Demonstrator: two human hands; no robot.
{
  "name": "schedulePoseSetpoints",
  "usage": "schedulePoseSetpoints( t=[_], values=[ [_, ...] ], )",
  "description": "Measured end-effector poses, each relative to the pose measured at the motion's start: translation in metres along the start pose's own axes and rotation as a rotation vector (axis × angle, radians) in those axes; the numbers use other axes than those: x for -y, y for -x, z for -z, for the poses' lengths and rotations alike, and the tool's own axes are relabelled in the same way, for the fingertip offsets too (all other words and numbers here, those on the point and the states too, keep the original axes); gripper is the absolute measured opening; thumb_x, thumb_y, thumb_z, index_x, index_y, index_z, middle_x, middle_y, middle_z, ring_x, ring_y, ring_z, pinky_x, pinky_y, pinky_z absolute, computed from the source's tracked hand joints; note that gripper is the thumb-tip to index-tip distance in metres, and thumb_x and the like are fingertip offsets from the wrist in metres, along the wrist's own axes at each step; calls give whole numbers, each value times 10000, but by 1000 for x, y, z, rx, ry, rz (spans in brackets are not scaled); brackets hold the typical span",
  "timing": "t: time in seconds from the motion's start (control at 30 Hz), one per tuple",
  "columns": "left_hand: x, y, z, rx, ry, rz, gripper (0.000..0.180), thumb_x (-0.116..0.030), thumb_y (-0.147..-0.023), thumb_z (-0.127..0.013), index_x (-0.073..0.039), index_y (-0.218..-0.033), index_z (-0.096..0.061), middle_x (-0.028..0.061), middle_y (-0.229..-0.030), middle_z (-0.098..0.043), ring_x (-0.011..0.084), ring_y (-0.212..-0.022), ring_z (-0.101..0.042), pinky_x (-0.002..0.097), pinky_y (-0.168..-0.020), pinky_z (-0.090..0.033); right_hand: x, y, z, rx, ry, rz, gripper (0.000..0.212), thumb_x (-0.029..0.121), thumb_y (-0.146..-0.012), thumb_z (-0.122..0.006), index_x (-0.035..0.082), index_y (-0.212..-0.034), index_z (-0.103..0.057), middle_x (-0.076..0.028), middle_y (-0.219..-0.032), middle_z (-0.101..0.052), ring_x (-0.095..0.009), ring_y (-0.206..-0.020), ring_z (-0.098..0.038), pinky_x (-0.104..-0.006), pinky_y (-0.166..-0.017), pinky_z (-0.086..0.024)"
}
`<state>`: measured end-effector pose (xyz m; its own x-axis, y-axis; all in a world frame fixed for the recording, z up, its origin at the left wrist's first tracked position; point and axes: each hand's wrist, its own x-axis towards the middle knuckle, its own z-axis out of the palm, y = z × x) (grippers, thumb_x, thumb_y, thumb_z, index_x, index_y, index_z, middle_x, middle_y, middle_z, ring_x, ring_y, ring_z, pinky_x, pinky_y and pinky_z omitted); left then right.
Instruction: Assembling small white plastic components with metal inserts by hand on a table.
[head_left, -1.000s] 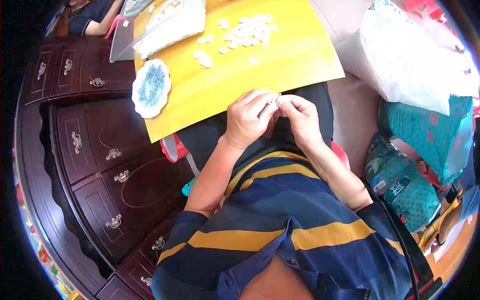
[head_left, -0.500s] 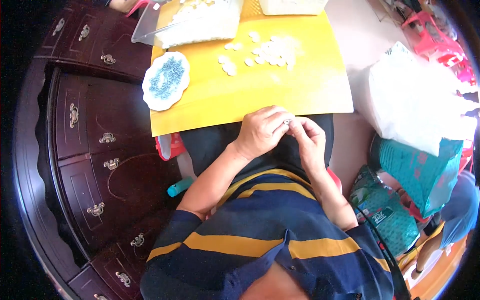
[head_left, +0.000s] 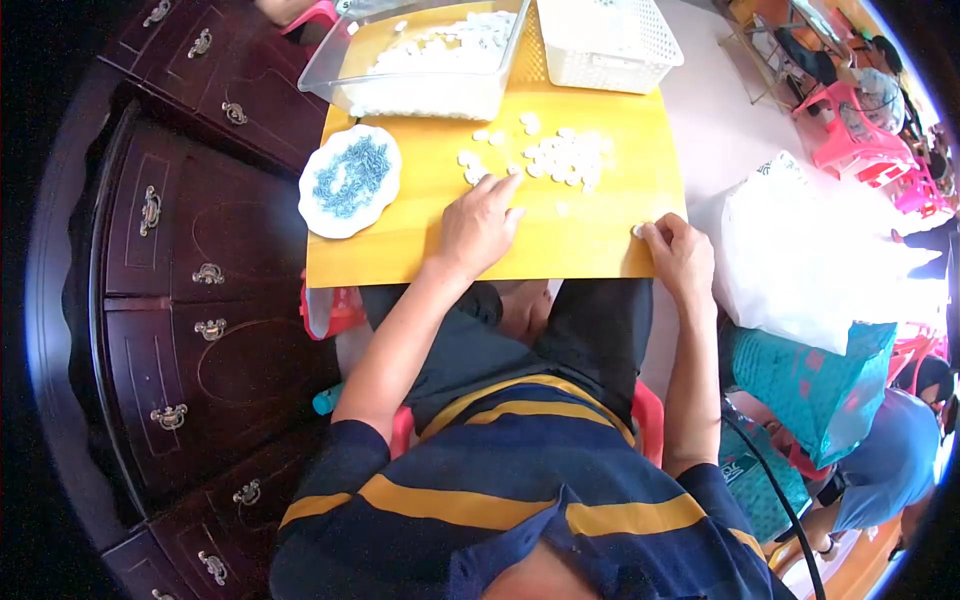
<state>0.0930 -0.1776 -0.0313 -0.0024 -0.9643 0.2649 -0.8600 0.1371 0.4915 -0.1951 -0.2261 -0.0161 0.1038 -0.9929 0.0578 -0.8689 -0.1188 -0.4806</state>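
My left hand [head_left: 478, 228] reaches over the yellow tabletop [head_left: 560, 255], its fingers stretched out. Its fingertips are at a few small white round pieces [head_left: 468, 160] left of a larger group of white round pieces [head_left: 565, 157]; whether they touch one is hard to tell. Near the table's right front corner, my right hand [head_left: 685, 258] pinches a small white round piece [head_left: 638, 231] between thumb and forefinger, at the table surface. A scalloped white plate [head_left: 318, 215] at the left holds many small bluish-grey metal pieces, which look like screws.
A clear plastic bin [head_left: 335, 75] full of white pieces and a white perforated basket [head_left: 610, 72] stand at the far edge. Dark wooden drawers [head_left: 250, 240] line the left. At right are a white sack [head_left: 780, 260], a teal bag [head_left: 815, 385] and a person in blue [head_left: 890, 450].
My hands, together over my lap at the near edge before, have parted. The left moved forward to the white pieces; the right moved right onto the table. The view has shifted slightly.
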Motion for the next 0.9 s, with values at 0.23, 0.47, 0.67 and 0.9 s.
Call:
schedulePoseSetpoints(
  t=[0.23,0.47,0.67,0.9],
  values=[
    [13,-37,-13,67,-104,72,379,-223,-955,-592,-61,-1298,-591,189,-1094,-648,396,-950,-664,496,-824,-545,20,6,-32,-313,-274,193,125,178,-882,-728,75,-909,-663,-102,-832,-685,-270,-694,-681,-384,-627,-530],
    [7,-52,-16,131,-176,59,311,-226,-959,-549,-25,-1187,-616,214,-1046,-648,406,-922,-681,516,-770,-556,69,8,-69,-233,-214,320,125,214,-872,-726,121,-943,-682,-71,-815,-672,-277,-690,-680,-386,-600,-537],
    [8,-43,-18,73,-165,6,302,-208,-931,-611,-35,-1179,-624,203,-1035,-652,397,-910,-683,505,-766,-559,70,6,-85,-212,-193,299,158,274,-892,-690,128,-952,-692,-92,-833,-676,-300,-711,-686,-414,-616,-547],
    [29,-45,-18,-104,-77,0,268,-176,-914,-638,-83,-1161,-685,123,-1066,-668,352,-939,-670,465,-814,-553,73,2,-89,-279,-146,321,113,237,-870,-688,125,-865,-670,-90,-799,-649,-298,-695,-673,-404,-601,-540]
  ],
)
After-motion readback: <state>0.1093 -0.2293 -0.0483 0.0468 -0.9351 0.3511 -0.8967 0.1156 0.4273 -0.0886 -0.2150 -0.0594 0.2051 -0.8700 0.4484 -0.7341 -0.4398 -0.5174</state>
